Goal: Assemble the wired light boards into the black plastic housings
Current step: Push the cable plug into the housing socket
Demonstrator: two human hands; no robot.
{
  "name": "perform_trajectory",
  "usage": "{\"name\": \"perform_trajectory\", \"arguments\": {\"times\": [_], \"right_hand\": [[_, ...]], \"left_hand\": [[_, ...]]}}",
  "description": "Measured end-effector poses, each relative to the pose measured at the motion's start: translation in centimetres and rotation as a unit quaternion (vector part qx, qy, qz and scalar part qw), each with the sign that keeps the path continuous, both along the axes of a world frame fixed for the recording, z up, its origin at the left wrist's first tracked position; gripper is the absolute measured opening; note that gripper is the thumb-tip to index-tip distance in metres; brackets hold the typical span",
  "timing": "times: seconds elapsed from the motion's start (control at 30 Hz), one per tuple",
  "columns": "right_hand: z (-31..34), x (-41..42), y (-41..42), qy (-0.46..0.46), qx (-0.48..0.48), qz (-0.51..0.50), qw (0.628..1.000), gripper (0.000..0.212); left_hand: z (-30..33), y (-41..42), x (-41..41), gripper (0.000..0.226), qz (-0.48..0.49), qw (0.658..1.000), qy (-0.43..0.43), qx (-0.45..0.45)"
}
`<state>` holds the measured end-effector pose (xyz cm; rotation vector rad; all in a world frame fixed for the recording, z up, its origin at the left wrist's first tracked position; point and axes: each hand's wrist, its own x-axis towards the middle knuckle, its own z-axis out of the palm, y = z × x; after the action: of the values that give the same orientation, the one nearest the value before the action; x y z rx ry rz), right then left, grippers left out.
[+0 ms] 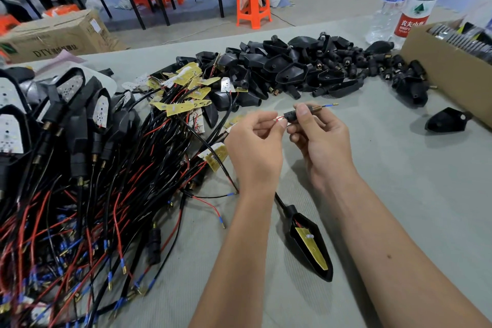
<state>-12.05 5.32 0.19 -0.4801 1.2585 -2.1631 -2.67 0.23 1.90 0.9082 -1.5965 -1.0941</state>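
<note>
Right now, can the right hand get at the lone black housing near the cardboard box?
Probably not yet: the right hand is pinching a black stem. The lone housing sits unobstructed.

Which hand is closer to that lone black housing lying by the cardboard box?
The right hand. It is raised over the table's middle, with the housing off to its right. The left hand sits on the right hand's far side, farther away.

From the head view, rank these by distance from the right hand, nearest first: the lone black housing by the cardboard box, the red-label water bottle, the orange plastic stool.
From the right hand:
1. Lone black housing, right, beside the cardboard box.
2. Red-label water bottle, far right.
3. Orange plastic stool, beyond the table.
</note>
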Motion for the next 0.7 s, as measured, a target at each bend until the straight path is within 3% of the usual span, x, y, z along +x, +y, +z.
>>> {"name": "perform_trajectory", "arguments": {"times": [0.1,0.4,0.7], "right_hand": [[0.02,0.1,-0.12,-0.003,-0.008,-0.021,1.0,0.01],[0.11,0.19,0.0,-0.007,0.0,0.015,1.0,0.011],[0.24,-0.03,-0.02,-0.046,-0.013,-0.006,0.999,0.013]], "left_hand": [[0.19,0.74,-0.27,0.007,0.047,0.999,0.017,-0.015],[-0.09,0.19,0.03,0.009,-0.006,0.998,-0.018,-0.066],[-0.32,0.13,0.13,0.009,-0.023,0.999,-0.033,-0.03]]}}
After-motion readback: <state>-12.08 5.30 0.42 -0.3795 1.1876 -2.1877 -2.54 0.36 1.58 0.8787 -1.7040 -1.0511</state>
